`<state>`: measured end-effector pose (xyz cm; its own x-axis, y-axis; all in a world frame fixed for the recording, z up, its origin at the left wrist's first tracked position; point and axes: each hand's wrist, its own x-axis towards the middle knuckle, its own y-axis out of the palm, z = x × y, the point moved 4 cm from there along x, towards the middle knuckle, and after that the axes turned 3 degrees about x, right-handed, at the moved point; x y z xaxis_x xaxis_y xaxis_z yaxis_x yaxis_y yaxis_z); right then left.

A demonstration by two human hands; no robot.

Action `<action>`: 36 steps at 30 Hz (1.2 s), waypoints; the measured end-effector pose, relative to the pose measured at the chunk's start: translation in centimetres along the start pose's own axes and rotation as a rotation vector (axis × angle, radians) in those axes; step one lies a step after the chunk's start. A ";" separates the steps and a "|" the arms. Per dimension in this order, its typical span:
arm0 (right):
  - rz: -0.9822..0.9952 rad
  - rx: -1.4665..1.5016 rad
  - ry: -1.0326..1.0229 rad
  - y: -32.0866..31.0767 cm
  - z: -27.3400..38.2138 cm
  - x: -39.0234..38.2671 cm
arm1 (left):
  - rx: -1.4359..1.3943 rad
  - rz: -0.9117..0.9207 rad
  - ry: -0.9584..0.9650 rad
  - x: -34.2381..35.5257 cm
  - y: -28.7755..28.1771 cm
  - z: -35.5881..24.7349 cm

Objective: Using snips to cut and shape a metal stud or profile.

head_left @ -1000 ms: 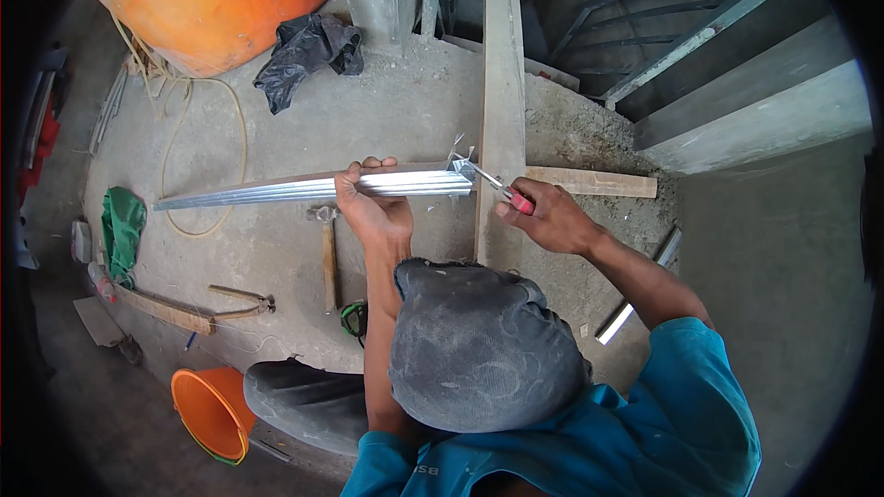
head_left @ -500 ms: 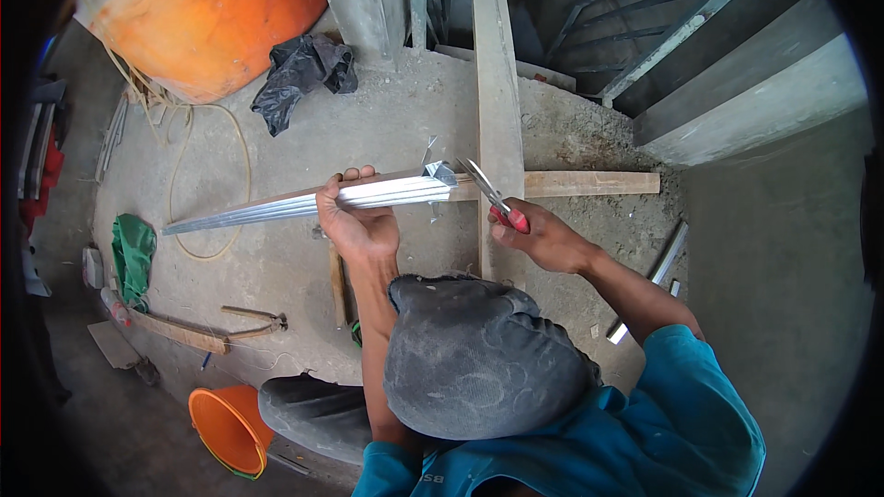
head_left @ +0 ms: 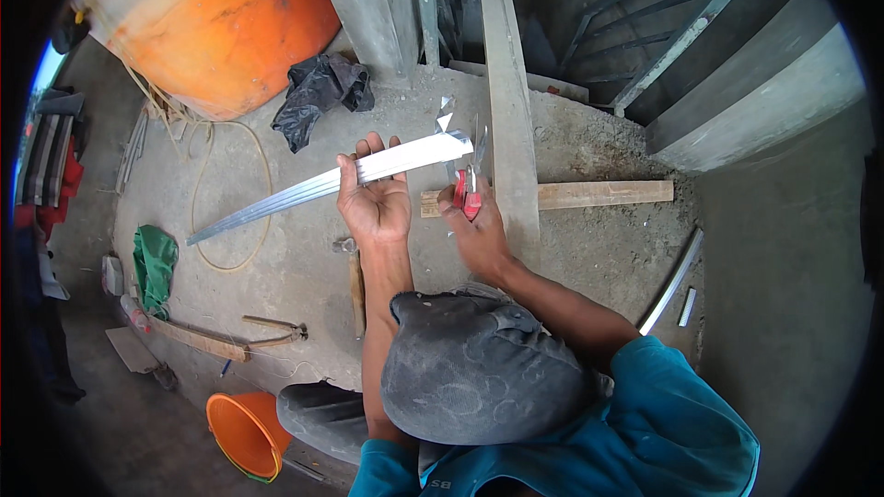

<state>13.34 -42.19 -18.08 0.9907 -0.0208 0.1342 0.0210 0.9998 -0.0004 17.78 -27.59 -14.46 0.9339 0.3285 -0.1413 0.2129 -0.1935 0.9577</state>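
My left hand (head_left: 373,201) grips a long silver metal channel (head_left: 276,197), palm up, near its right end. The channel slants down to the left above the concrete floor. Its right end (head_left: 449,140) is cut, and a bent sliver of metal sticks up there. My right hand (head_left: 481,235) holds red-handled tin snips (head_left: 470,186), blades pointing up at the cut end of the channel. A dark cap (head_left: 479,377) and a blue shirt fill the lower middle of the view.
A long plank (head_left: 505,83) leans upward and a wooden batten (head_left: 608,193) lies across the floor. A hammer (head_left: 355,276) lies below my left hand. An orange tank (head_left: 221,28), black bag (head_left: 318,97), orange bucket (head_left: 244,433), green cloth (head_left: 155,262) and a metal strip (head_left: 672,281) surround the spot.
The channel has been lifted and tilted, its right end now higher. My left hand has turned palm up under it. The snips have swung upright beside the cut end.
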 end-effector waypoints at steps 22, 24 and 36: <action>-0.255 0.247 -0.077 2.7 0.8 2.1 | -0.020 0.127 -0.087 0.1 0.9 1.2; -0.257 0.270 -0.069 3.1 0.4 2.3 | -0.020 0.110 -0.088 0.0 1.0 1.3; -0.356 0.216 -0.091 3.6 1.8 2.2 | -0.005 0.138 -0.154 0.4 0.5 1.5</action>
<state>15.40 -38.68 -16.02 0.9107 -0.3742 0.1749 0.3216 0.9080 0.2685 18.71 -28.90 -14.39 0.9871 0.1537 -0.0454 0.0792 -0.2218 0.9719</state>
